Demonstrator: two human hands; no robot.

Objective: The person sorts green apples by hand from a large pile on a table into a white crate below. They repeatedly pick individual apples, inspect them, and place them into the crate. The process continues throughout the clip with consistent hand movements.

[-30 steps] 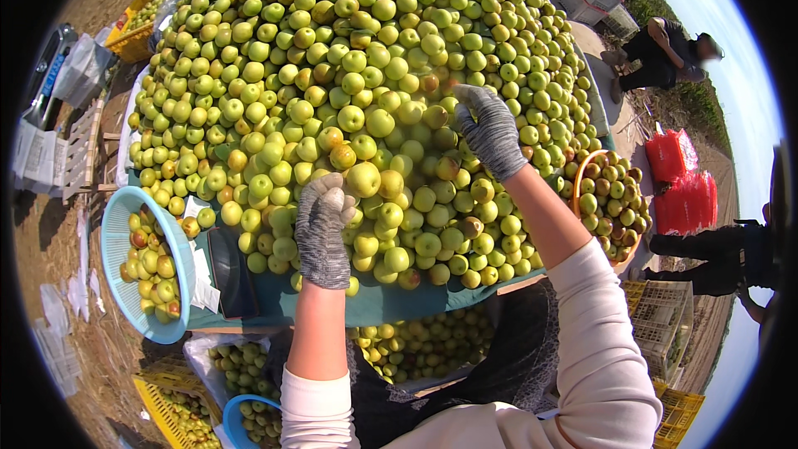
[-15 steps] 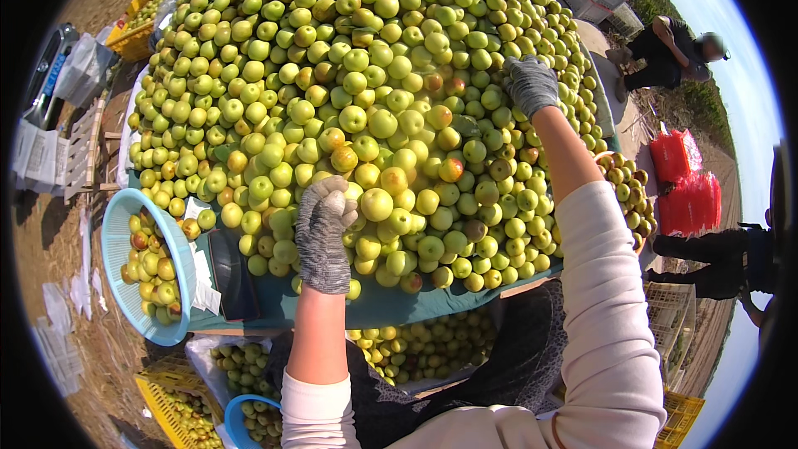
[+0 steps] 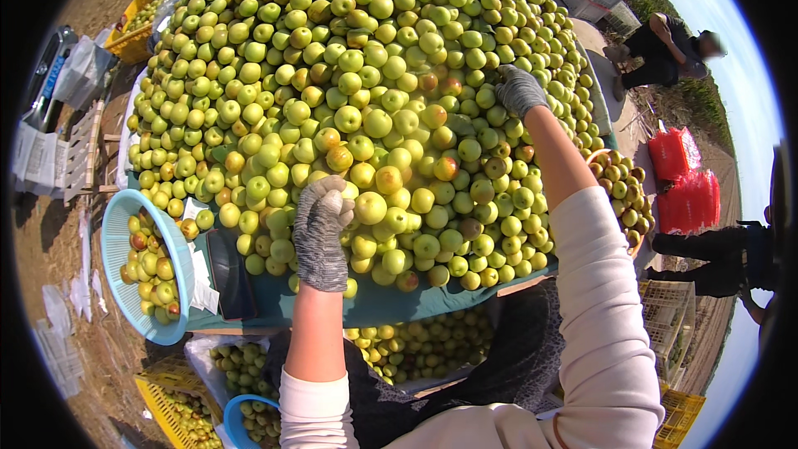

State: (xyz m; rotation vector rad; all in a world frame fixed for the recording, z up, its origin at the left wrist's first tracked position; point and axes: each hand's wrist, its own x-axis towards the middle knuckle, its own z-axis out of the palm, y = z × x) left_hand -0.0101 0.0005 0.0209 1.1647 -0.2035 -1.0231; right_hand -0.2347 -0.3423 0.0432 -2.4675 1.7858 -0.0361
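A big heap of green jujubes [image 3: 274, 75], some blushed reddish brown, covers a table with a green cloth [image 3: 382, 308]. My left hand [image 3: 322, 233], in a grey knit glove, is closed with its fingers curled, close above the near part of the heap. Anything inside its grip is hidden. Farther off to the right, my right hand [image 3: 521, 91], gloved the same way, reaches onto the heap. Its fingers bend down together against the fruit, and whatever they hold cannot be made out.
A light blue basket [image 3: 177, 283] of jujubes stands at left beside a dark flat object [image 3: 233, 274]. A round basket [image 3: 632, 199] sits at right. Yellow crates [image 3: 158, 399] and more fruit are below. Red bags [image 3: 686, 191] and two people [image 3: 665, 50] are at right.
My right hand has shifted slightly left across the heap. My left hand stays curled in nearly the same place. The whole view has moved a little.
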